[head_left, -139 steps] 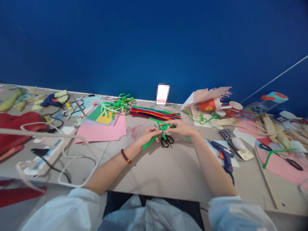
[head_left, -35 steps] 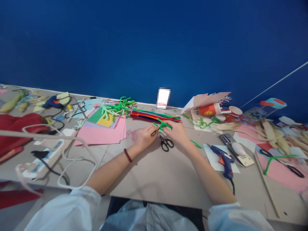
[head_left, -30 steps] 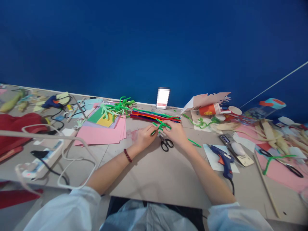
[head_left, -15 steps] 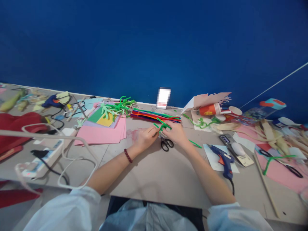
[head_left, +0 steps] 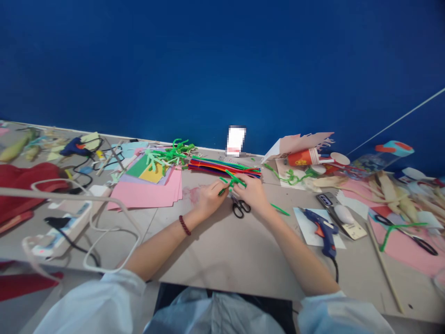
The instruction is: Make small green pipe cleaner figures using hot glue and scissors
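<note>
Since first frame: hands have closed up, and a green strip (head_left: 280,209) now lies loose on the board (head_left: 222,250), right of the right hand (head_left: 253,192). Hands together, both pinching a green pipe cleaner (head_left: 232,181) with the left hand (head_left: 208,199) alongside, just above the scissors (head_left: 239,208). Scissors lie flat on the board, blades under the hands, handles showing, not held. Pipe cleaner bundle (head_left: 224,165) sits just beyond the hands. Pink paper (head_left: 146,197) lies left, glue gun (head_left: 323,232) right, both well apart from the hands.
</note>
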`<state>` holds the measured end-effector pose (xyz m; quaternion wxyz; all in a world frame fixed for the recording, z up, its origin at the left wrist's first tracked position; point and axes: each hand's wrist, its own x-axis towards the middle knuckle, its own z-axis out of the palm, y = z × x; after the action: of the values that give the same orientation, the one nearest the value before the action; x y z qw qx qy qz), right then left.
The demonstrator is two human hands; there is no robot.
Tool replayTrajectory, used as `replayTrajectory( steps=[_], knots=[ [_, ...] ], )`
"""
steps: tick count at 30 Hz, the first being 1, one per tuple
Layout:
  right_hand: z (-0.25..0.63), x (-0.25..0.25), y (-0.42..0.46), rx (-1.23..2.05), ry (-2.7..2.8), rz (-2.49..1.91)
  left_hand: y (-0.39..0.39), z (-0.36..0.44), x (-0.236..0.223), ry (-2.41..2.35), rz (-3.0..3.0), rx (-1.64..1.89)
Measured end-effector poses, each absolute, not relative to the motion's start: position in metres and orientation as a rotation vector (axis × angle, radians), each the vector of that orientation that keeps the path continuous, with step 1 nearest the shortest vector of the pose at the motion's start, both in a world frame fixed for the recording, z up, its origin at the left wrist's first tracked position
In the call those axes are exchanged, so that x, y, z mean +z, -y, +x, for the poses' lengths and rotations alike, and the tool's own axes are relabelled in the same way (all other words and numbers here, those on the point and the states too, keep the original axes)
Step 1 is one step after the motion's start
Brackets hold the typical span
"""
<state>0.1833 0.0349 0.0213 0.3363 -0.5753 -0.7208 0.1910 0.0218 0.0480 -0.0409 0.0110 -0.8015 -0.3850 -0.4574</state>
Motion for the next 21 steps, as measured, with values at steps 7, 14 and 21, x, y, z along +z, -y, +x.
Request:
replayTrajectory(
  steps=[7, 14, 21],
  knots=[
    [0.216, 0.036, -0.048, 1.137, 1.833, -1.265, -0.047, 0.023, -0.034, 1.196, -2.562, -1.526],
    [0.215, 0.036, -0.049, 1.213, 1.819, -1.303, -0.045, 0.022, -0.037, 1.113, -2.581, -1.429],
    [0.213, 0.043, -0.044, 1.147, 1.871, -1.3, -0.046, 0.021, -0.041, 1.123, -2.568, -1.432]
  ],
)
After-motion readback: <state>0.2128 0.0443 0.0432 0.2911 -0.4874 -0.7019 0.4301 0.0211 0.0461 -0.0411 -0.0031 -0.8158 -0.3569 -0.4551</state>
